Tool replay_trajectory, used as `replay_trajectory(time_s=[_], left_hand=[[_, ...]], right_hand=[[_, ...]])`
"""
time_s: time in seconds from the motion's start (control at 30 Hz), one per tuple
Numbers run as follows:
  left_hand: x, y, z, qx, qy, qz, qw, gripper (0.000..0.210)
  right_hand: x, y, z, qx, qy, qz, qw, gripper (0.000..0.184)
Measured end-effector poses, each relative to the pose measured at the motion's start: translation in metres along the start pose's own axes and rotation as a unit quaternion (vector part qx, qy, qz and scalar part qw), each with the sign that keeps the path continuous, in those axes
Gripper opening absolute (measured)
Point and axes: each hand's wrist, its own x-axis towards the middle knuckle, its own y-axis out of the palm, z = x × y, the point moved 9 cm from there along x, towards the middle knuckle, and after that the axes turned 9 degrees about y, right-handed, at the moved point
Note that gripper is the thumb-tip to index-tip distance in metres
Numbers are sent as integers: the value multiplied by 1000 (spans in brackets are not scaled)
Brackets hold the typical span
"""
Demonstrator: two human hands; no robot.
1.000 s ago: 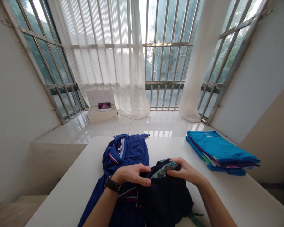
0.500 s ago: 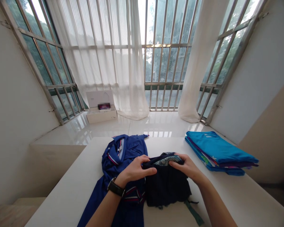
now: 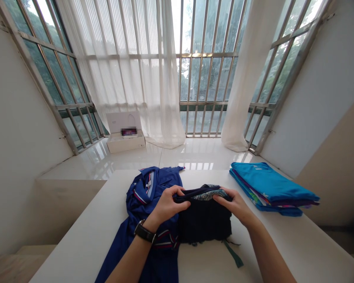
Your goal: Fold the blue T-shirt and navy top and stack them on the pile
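My left hand (image 3: 168, 204) and my right hand (image 3: 235, 204) each pinch the top edge of a dark navy garment (image 3: 205, 220), fingers closed on the fold, holding it low over the white table (image 3: 85, 236). It partly overlaps a blue polo shirt (image 3: 153, 188) lying crumpled at my left. A folded stack (image 3: 271, 188) of turquoise clothes sits well apart at my right. No writing on any of them is legible.

Bare forearms, black wristwatch (image 3: 144, 232) on left wrist
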Motion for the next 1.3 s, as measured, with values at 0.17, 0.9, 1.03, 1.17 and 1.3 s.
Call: replay_trajectory(time_s=[0.17, 0.9, 1.03, 1.17, 1.3], left_hand=[[-4, 1, 7, -210, -40, -80, 974, 43], [-28, 61, 39, -466, -255, -41, 846, 47], [-34, 72, 37, -540, -254, 36, 802, 53], [-34, 74, 35, -540, -273, 51, 795, 48], [-29, 65, 34, -500, -271, -3, 823, 31]], right_hand=[[2, -2, -5, 66, -7, -36, 997, 30], [9, -19, -33, 166, 106, -112, 974, 53], [8, -10, -32, 217, 126, -75, 965, 47], [3, -4, -34, 242, 151, -31, 958, 36], [1, -3, -33, 231, 147, -9, 962, 35]])
